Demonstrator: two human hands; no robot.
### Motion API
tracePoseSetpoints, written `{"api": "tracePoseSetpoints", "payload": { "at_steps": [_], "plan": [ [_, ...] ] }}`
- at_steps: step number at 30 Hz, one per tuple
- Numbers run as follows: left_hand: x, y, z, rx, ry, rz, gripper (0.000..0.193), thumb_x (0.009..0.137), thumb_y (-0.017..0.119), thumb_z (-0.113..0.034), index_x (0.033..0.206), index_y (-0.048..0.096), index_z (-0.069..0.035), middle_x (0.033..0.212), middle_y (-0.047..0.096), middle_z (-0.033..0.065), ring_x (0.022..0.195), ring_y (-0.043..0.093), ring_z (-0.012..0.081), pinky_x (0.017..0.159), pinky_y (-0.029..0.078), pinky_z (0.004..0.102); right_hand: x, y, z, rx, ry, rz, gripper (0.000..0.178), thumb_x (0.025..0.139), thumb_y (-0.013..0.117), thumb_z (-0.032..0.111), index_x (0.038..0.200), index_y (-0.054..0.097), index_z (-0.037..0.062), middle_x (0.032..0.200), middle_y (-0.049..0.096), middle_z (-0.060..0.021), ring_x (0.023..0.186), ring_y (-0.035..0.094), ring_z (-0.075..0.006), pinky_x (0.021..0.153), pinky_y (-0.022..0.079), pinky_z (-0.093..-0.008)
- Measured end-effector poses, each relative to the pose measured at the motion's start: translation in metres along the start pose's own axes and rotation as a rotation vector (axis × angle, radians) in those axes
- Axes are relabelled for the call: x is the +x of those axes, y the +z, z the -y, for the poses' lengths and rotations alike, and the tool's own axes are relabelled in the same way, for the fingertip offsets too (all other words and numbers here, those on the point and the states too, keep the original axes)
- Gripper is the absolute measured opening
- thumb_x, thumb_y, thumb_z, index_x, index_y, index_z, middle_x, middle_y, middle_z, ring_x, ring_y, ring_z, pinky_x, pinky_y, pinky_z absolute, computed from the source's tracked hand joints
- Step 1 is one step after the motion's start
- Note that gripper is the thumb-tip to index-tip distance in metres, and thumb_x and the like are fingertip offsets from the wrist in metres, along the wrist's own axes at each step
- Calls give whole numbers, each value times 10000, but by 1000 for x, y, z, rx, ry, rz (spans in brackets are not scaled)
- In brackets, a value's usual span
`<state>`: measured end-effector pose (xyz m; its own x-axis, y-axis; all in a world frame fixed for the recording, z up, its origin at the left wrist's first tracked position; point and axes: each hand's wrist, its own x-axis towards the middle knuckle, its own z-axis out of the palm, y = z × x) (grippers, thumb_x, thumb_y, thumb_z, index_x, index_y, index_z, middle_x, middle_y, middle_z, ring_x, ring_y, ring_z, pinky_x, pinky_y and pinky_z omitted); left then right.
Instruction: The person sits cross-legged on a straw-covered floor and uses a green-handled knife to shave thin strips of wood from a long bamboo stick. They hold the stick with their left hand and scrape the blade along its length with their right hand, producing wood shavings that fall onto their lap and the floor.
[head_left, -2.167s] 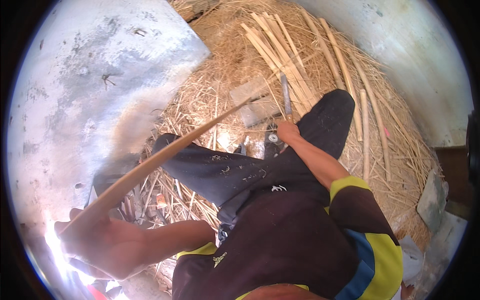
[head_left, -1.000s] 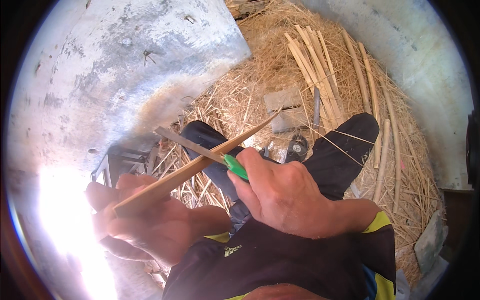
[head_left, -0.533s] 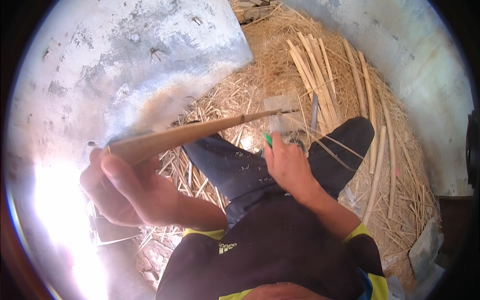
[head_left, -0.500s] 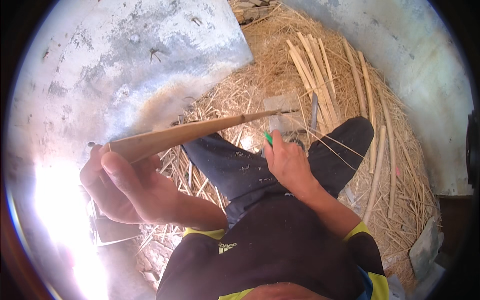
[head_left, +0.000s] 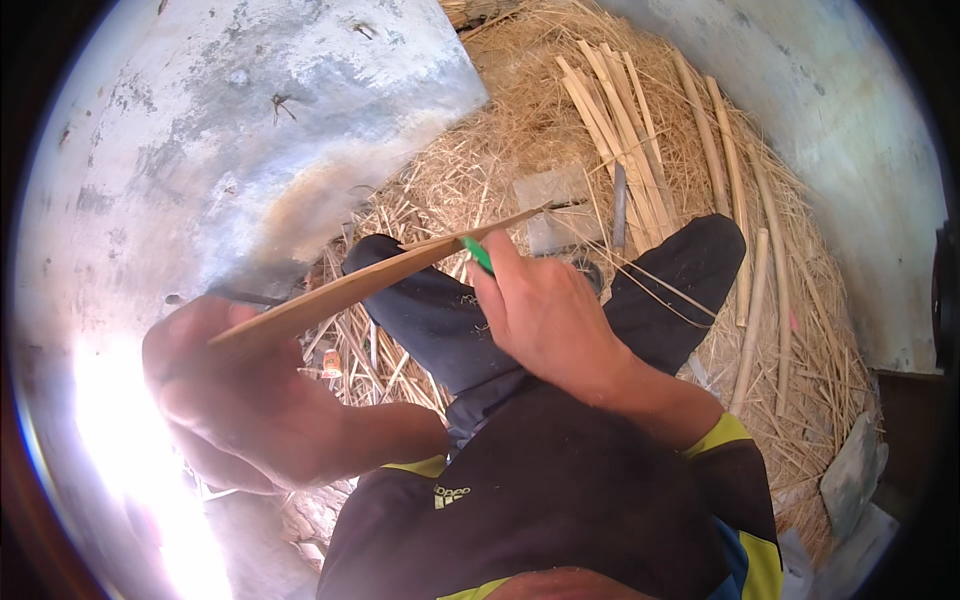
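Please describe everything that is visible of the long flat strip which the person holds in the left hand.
The strip is a long, thin, flat slat, pale tan, apparently split bamboo or cane. It lies nearly level, rising slightly from lower left to upper right, and tapers to a point above the straw. The left hand grips its near end. The right hand, holding a green-handled tool, meets its farther part; the blade cannot be seen. It passes over the person's dark-trousered knee.

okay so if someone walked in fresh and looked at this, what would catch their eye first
Most likely the long bamboo strip, slanting across the middle, its lower end gripped in the left hand. The right hand meets it near its far end with a green-handled tool. Behind, a bundle of split bamboo sticks lies on a straw heap at the top.
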<state>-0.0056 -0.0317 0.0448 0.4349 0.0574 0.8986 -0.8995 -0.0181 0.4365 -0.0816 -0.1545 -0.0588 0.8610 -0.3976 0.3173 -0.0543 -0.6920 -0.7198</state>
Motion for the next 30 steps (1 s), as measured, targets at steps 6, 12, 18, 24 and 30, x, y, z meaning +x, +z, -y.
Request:
{"api": "tracePoseSetpoints", "payload": {
  "at_steps": [6, 12, 18, 24, 30],
  "plan": [
    [-5, -7, 0, -2, -19, -109, 377, 967, 476, -271, 1044, 563, 88, 709, 558, 127, 598, 542, 131, 404, 336, 171, -13, 47, -62, -199, 182, 80, 204, 911, 477, 170, 970, 479, -25, 591, 571, -221, 582, 599, -405, 526, 481, -477],
    [-8, -20, 5, -108, -15, -102, 366, 969, 473, -241, 1037, 564, 107, 709, 579, 143, 554, 541, 143, 423, 357, 186, -37, 85, -156, -269, 365, 180, 215, 863, 467, 126, 921, 530, -71, 715, 609, -267, 678, 632, -439, 616, 505, -526],
    [0, -4, 10, 148, -12, -226, 366, 966, 482, -253, 1031, 580, 93, 705, 601, 146, 527, 540, 111, 425, 365, 178, -16, 72, -180, 717, 760, 402, 309, 958, 424, 335, 890, 489, 41, 576, 453, -43, 395, 436, -150, 351, 356, -308],
    [-1, -1, 11, 115, 30, -243, 374, 959, 497, -263, 1014, 592, 95, 705, 603, 144, 526, 564, 124, 433, 400, 178, -3, 82, -151, 469, 406, 106, 302, 957, 439, 351, 887, 494, 62, 523, 481, -22, 394, 470, -174, 377, 361, -337],
    [5, -1, 12, 165, 64, -286, 367, 954, 505, -260, 1012, 595, 90, 714, 606, 148, 527, 574, 139, 452, 426, 200, -34, 144, -233, -452, 380, 326, 206, 834, 530, 159, 904, 662, 17, 869, 666, -176, 807, 653, -331, 705, 515, -425]
  ]
}}
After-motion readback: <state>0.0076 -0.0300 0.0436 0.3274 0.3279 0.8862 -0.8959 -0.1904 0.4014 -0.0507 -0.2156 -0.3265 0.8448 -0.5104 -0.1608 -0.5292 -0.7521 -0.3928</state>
